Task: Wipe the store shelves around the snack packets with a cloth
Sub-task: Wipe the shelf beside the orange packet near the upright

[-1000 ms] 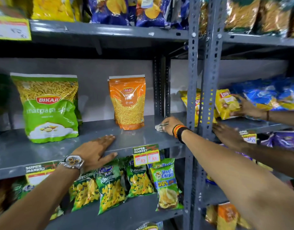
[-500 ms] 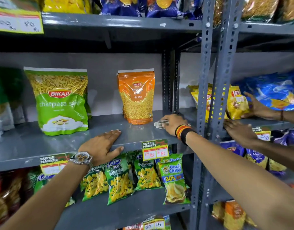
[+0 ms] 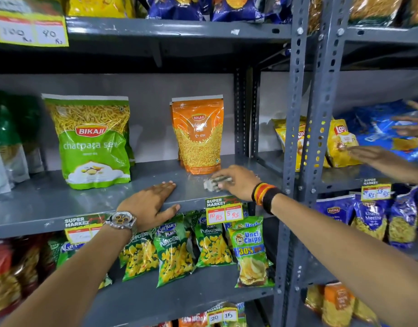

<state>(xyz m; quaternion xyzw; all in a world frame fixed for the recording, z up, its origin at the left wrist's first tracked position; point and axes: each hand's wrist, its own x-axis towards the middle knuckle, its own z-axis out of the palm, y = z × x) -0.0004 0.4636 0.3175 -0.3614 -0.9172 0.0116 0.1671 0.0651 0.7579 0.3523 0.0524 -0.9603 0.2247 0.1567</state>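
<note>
Head view. Grey metal shelf (image 3: pixel 61 204) at mid-height, the wearer's two bare arms reaching onto it.

Left hand (image 3: pixel 149 204): palm down, flat on the front part of the shelf, fingers (image 3: pixel 166 185) spread and extended, gripping nothing. Thumb hangs over the front lip. Watch (image 3: pixel 121 220) on the wrist.

Right hand (image 3: pixel 236 182): on the shelf to the right of the left hand, fingers curled over a small crumpled cloth (image 3: pixel 213 182), pressing it to the shelf surface. Cloth is pale with dark marks; partly hidden under the hand. Striped band (image 3: pixel 264 195) on the wrist.

Cloth lies just in front of the orange packet (image 3: pixel 198 138), near its right lower corner; whether it touches the packet I cannot tell. Orange packet upright near the back. Green packet (image 3: pixel 92 140) upright, well to the left, apart from both hands.

Price tag (image 3: pixel 224 210) fixed on the shelf lip below the right hand. Small green packets (image 3: pixel 174 256) lean on the shelf below.

Right of the slotted uprights (image 3: pixel 295 138): a second bay with yellow packets (image 3: pixel 340 142) and blue packets (image 3: pixel 380 128). Another person's hands (image 3: pixel 373 156) reach in there, blurred.
</note>
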